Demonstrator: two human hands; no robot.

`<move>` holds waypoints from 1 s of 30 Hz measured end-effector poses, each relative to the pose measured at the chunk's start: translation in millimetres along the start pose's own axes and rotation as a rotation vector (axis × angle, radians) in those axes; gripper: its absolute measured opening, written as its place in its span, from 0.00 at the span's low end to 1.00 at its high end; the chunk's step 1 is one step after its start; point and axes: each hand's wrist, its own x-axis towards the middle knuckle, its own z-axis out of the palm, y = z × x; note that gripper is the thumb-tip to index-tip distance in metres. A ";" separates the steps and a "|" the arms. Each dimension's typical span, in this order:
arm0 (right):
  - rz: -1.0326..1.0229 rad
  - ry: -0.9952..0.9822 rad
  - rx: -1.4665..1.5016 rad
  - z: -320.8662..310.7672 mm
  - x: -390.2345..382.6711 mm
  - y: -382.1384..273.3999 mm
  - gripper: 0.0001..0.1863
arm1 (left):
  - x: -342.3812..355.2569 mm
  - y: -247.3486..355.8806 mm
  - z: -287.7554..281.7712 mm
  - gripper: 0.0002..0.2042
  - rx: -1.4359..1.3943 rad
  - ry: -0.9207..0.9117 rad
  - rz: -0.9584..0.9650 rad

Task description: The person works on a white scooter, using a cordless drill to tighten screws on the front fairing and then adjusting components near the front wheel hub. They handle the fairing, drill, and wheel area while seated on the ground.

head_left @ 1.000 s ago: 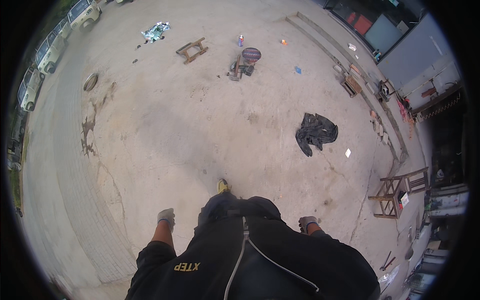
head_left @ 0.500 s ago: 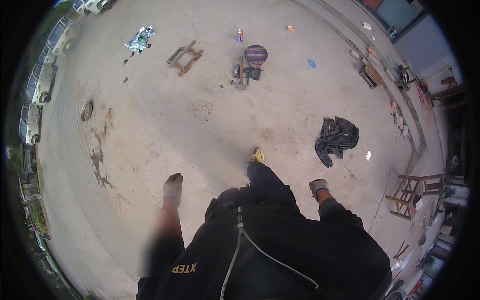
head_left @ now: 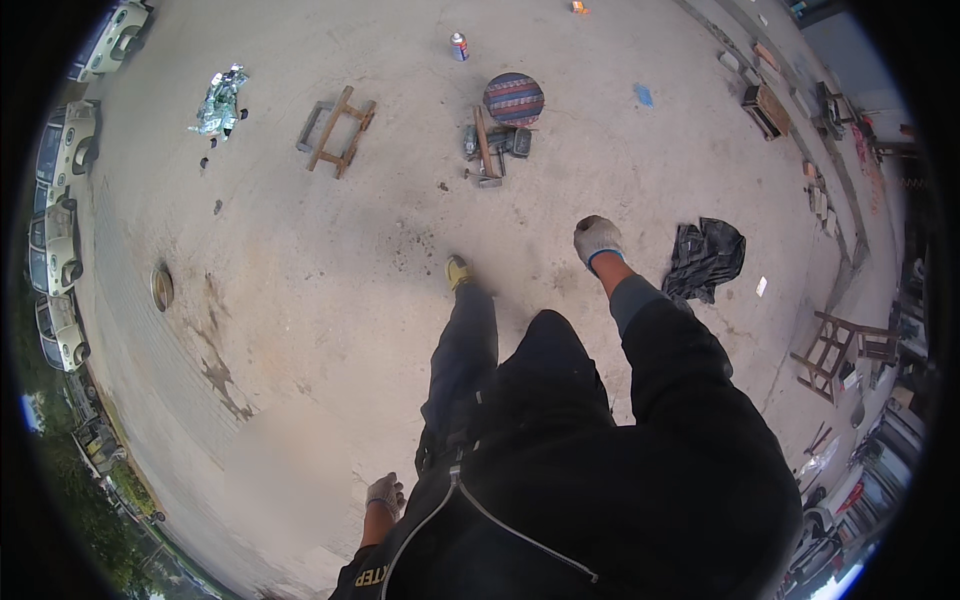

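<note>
Both my hands wear grey work gloves. My right hand (head_left: 598, 238) swings out ahead over the concrete, its fingers curled into a loose fist with nothing visible in it. Nearest to it lies a crumpled black jacket (head_left: 706, 258) on the ground, apart from the hand. Low beside my hip is my left hand (head_left: 387, 494), with its fingers loosely bent and a little apart; it touches nothing that I can see. Farther ahead, a round stool with a striped seat (head_left: 514, 100) stands behind a hammer (head_left: 484, 140) and dark metal parts (head_left: 517, 141).
A wooden frame (head_left: 340, 132) and crumpled silvery foil (head_left: 218, 102) lie ahead left. A spray can (head_left: 459, 46) stands beyond the stool. At left are a metal ring (head_left: 161, 288) and parked vehicles (head_left: 54, 240). A wooden stool (head_left: 828, 355) and a wooden box (head_left: 766, 110) are at right.
I have stepped forward, and the stool and metal parts appear nearer. My right hand has swung forward, while my left has dropped back beside my hip. The other foot now leads.
</note>
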 end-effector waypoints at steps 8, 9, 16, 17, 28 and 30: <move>0.188 -0.241 -0.136 127.2 118.1 -82.8 0.15 | -178.0 354.0 2.9 0.21 -0.122 0.169 0.972; 0.189 -0.241 -0.138 147.1 142.2 -87.8 0.15 | -178.7 370.5 20.1 0.20 -0.045 0.199 0.971; 0.181 -0.242 -0.224 313.3 369.1 -99.4 0.16 | -67.0 302.6 102.4 0.19 0.528 0.158 0.283; 0.128 -0.240 -0.244 333.7 398.1 -100.0 0.17 | -57.4 281.7 104.4 0.20 0.551 0.127 0.155; 0.064 0.014 -0.073 460.2 500.5 -85.0 0.31 | -43.4 253.0 116.4 0.13 0.101 0.279 -0.260; 0.059 -0.109 -0.193 454.6 500.9 -80.7 0.33 | -40.1 264.9 113.4 0.14 0.112 0.270 -0.226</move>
